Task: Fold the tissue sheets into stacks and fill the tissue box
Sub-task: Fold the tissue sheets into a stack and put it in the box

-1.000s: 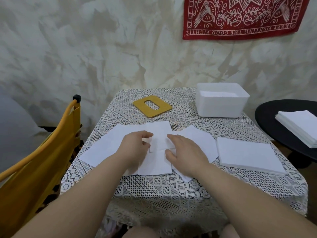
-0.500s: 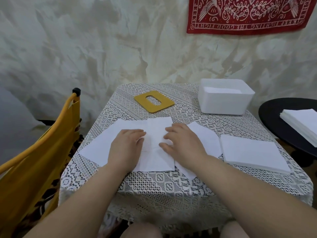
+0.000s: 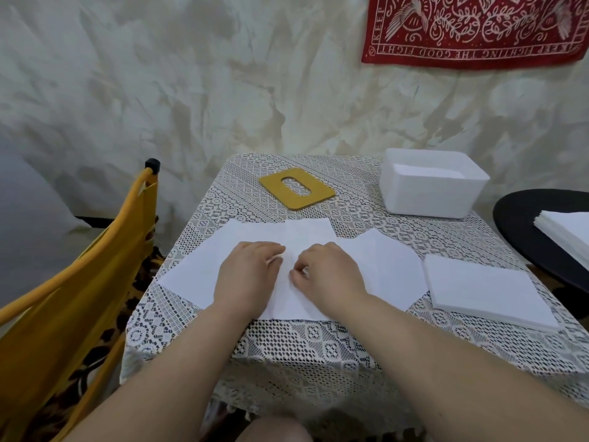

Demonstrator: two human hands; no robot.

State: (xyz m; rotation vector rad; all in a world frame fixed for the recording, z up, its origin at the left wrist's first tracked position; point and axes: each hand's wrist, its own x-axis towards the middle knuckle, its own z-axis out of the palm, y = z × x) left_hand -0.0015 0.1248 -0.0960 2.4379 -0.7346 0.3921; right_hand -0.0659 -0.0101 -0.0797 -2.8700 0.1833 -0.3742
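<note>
Both hands (image 3: 248, 275) now closer, fingers curled on tissue sheet (image 3: 306, 237); tissue box (image 3: 430, 199) part-filled.

The table cloth (image 3: 318, 339) is white lace with little holes and flower shapes. The tissue sheets (image 3: 204, 266) are plain white, and so is the tissue box (image 3: 430, 199). The lid (image 3: 296, 193) is yellow. At the upper right of the frame, the wall cloth (image 3: 471, 30) is red with white birds and leaves. The chair (image 3: 79, 282) at the left is yellow.

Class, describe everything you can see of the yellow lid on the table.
The yellow lid is a flat, thin rounded rectangle, mustard-coloured, with an oval slot cut through its middle. It lies flat and skewed on the lace tablecloth, at the far side, left of the white tissue box. Neither hand touches it.
</note>
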